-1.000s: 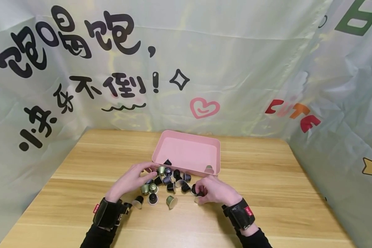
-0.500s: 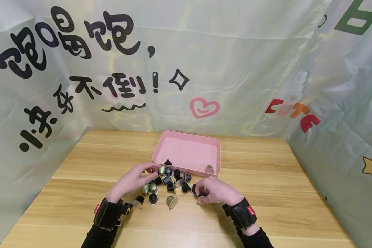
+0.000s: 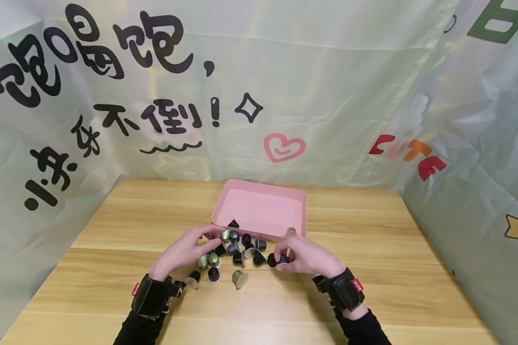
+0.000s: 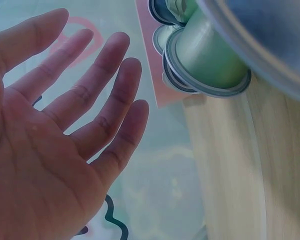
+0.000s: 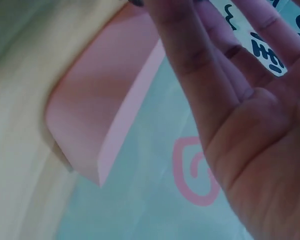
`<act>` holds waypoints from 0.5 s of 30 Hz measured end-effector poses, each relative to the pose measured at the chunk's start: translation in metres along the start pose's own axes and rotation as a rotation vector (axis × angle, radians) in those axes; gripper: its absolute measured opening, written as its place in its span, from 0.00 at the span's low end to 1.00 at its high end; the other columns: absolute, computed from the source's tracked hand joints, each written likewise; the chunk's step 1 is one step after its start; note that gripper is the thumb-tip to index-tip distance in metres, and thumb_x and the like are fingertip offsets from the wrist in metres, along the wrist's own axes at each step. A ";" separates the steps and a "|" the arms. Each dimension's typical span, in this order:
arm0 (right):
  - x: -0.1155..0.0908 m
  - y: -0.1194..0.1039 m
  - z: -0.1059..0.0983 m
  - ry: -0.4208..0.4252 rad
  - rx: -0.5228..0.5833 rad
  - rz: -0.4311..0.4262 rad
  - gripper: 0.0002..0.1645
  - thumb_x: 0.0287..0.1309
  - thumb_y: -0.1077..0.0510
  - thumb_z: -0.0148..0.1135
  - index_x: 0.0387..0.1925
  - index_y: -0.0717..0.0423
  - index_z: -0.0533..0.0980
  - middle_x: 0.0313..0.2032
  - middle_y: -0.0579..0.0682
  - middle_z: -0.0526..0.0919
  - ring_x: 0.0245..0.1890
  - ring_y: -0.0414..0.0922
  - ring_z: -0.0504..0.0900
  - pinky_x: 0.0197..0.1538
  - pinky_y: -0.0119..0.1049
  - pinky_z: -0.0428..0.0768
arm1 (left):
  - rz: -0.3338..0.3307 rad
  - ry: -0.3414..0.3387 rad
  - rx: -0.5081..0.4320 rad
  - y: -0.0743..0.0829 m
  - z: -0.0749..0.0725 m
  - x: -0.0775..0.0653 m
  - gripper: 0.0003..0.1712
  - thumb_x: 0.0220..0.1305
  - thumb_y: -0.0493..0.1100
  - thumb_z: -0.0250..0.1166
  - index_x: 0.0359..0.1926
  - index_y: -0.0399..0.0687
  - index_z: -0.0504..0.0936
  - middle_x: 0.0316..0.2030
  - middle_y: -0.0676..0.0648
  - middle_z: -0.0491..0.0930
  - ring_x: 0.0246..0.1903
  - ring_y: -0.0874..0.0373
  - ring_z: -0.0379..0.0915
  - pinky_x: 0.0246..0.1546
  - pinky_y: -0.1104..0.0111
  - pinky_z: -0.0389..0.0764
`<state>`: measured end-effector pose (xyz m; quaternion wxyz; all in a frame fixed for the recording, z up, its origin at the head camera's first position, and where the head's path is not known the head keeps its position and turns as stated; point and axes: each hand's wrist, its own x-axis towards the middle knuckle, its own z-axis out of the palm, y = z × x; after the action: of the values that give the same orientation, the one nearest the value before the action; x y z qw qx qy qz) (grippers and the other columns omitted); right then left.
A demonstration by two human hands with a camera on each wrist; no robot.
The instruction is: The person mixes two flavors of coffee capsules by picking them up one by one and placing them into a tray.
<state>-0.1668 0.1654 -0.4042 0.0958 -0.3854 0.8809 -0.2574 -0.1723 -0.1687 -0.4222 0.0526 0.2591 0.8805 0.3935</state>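
Pinching a coffee capsule [image 3: 284, 259] near the pink tray [image 3: 263, 208]

The right hand [image 3: 301, 255] grips this dark capsule between thumb and fingers, just in front of the tray's near right corner; whether it touches the wooden table [image 3: 354, 239] cannot be told. Just beside it sits a black capsule [image 3: 271, 260]. The left hand [image 3: 192, 247] is released, fingers loosely extended near a pale green capsule [image 3: 226, 235] at the left end of the jumbled pile [image 3: 233, 248], which lies between the two hands along the tray's front wall. Closer to the person, a green-gold capsule [image 3: 238, 279] lies on its side, a second black capsule [image 3: 213, 274] stands rim down, and a black-and-pale one [image 3: 193, 279] is tipped over. In the tray, a small dark capsule [image 3: 233, 224] lies near the front left corner and a greenish one [image 3: 291, 230] near the front right. Black wrist straps [image 3: 152, 296] circle both wrists. A pale fabric backdrop [image 3: 328, 96] with black lettering hangs behind.
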 end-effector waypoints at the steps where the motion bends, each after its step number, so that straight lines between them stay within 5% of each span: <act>1: 0.001 0.000 -0.003 0.006 -0.006 0.003 0.10 0.50 0.64 0.74 0.33 0.52 0.81 0.34 0.44 0.81 0.34 0.38 0.77 0.37 0.27 0.81 | 0.000 0.000 0.000 0.000 0.000 0.000 0.21 0.72 0.44 0.60 0.62 0.43 0.77 0.53 0.41 0.84 0.52 0.50 0.79 0.57 0.46 0.79; 15: 0.015 -0.002 -0.045 0.049 -0.039 -0.062 0.07 0.53 0.65 0.73 0.32 0.53 0.82 0.30 0.47 0.79 0.30 0.38 0.78 0.35 0.28 0.82 | -0.003 -0.011 -0.008 0.002 -0.002 -0.001 0.21 0.72 0.45 0.60 0.62 0.43 0.77 0.52 0.41 0.84 0.53 0.49 0.79 0.59 0.44 0.78</act>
<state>-0.1922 0.1706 -0.3650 0.0585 -0.4080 0.8754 -0.2526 -0.1709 -0.1698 -0.4192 0.0591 0.2597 0.8789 0.3957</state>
